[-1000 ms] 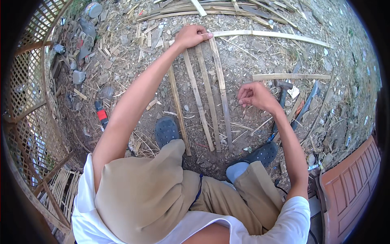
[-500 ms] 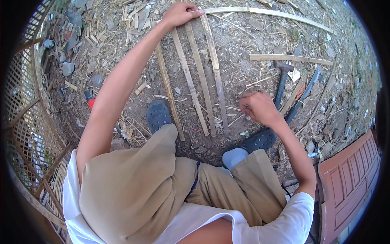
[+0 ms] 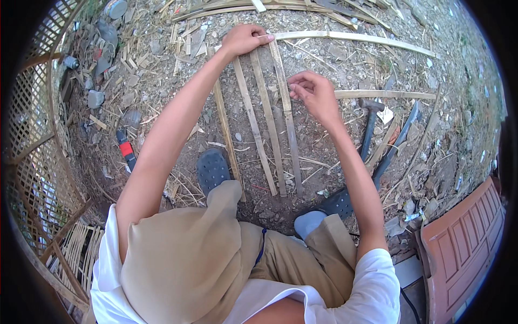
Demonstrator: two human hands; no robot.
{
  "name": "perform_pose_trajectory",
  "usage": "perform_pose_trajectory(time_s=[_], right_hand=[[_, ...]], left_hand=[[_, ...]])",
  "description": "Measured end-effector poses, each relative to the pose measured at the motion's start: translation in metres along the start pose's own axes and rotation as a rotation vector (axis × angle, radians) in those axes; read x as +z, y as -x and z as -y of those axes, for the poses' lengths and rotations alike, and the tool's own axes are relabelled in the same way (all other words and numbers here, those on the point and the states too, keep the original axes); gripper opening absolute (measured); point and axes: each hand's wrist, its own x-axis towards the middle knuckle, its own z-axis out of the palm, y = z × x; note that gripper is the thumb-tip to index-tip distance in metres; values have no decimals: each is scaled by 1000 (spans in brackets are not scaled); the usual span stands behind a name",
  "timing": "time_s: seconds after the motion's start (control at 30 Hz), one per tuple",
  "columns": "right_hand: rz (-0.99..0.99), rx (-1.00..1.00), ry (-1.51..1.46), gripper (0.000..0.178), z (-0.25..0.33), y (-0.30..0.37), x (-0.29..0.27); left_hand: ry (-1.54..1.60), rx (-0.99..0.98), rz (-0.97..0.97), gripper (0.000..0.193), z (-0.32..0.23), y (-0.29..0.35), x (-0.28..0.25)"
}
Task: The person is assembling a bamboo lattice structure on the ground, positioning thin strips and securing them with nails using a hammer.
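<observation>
At the far end of several thin wooden slats (image 3: 265, 116) laid lengthwise on the ground, my left hand (image 3: 245, 41) pinches the corner where a long crosswise slat (image 3: 372, 38) meets the rightmost one. The tops of the left slats are under that hand. My right hand (image 3: 315, 96) hovers just right of the rightmost slat, its thumb and fingertips brought together; whatever they hold is too small to make out. A loose slat (image 3: 386, 94) lies beyond it, its left end by my wrist. Below that slat rests a hammer (image 3: 369, 125) with a dark handle.
A long-bladed knife (image 3: 396, 141) lies right of the hammer. A red and black tool (image 3: 126, 150) is on the left ground. More slats (image 3: 259, 9) are piled at the far side. A lattice panel (image 3: 40, 124) stands left, a brown panelled board (image 3: 461, 243) right.
My right hand has moved up and leftward from near my right shoe to beside the rightmost slat. My left hand keeps its pinch at the corner. The view has shifted slightly upward.
</observation>
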Motion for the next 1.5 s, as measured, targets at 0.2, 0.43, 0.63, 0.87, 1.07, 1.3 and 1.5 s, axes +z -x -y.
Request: perform_pose_trajectory(time_s=[0.2, 0.43, 0.63, 0.87, 1.07, 1.3, 1.5], right_hand=[[-283, -79, -75, 11, -6, -76, 39], [-403, -304, 64, 11, -2, -127, 57], [-323, -377, 77, 14, -6, -130, 53], [-322, -441, 35, 16, -3, -126, 55], [-416, -469, -18, 20, -6, -128, 64], [-452, -508, 79, 16, -17, -128, 67], [-488, -515, 68, 15, -17, -125, 71]], left_hand=[[-33, 48, -40, 54, -2, 8, -10], [54, 66, 6, 35, 1, 8, -15], [106, 75, 10, 31, 0, 8, -14], [138, 79, 47, 32, 2, 6, -15], [142, 112, 30, 34, 8, 4, -12], [121, 92, 33, 35, 4, 6, -13], [-63, 116, -247, 30, 2, 20, 3]])
